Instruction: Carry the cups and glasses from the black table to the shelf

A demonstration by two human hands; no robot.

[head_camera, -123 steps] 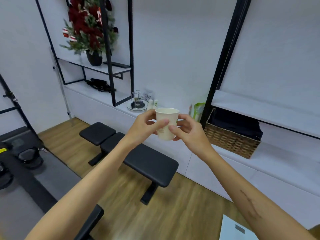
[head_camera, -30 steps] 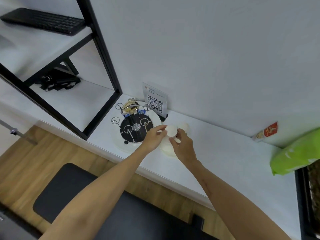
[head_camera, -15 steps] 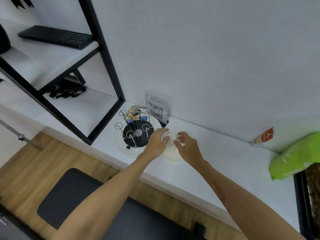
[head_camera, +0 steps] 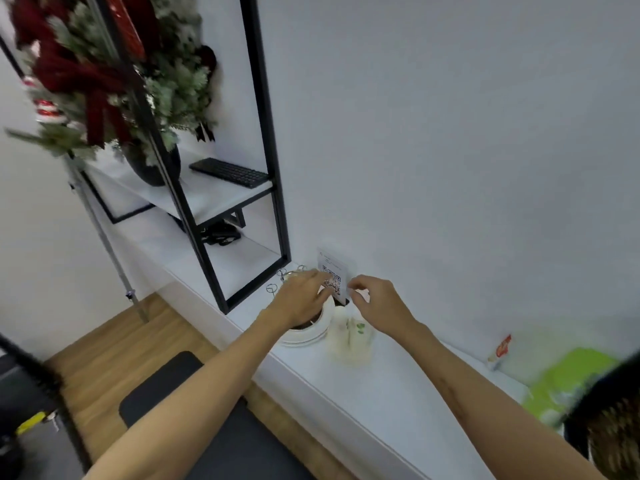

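Note:
A cream paper cup [head_camera: 349, 337] with a small green print stands on the white shelf [head_camera: 391, 386], just right of a round white tray. My left hand [head_camera: 301, 299] hovers over the tray with loosely spread fingers and holds nothing. My right hand [head_camera: 375, 303] floats just above the cup, fingers curled but apart, not touching it. The picture is motion-blurred.
The round white tray [head_camera: 311, 336] carries a wire rack. A QR code sign [head_camera: 334, 275] leans on the wall behind my hands. A green bag [head_camera: 568, 382] and a small packet [head_camera: 500, 349] lie at right. A black frame [head_camera: 273, 188] stands left; black bench [head_camera: 194, 403] below.
Both hands have let go of the paper cup and lifted off it; it now stands alone on the shelf. My view has tilted upward.

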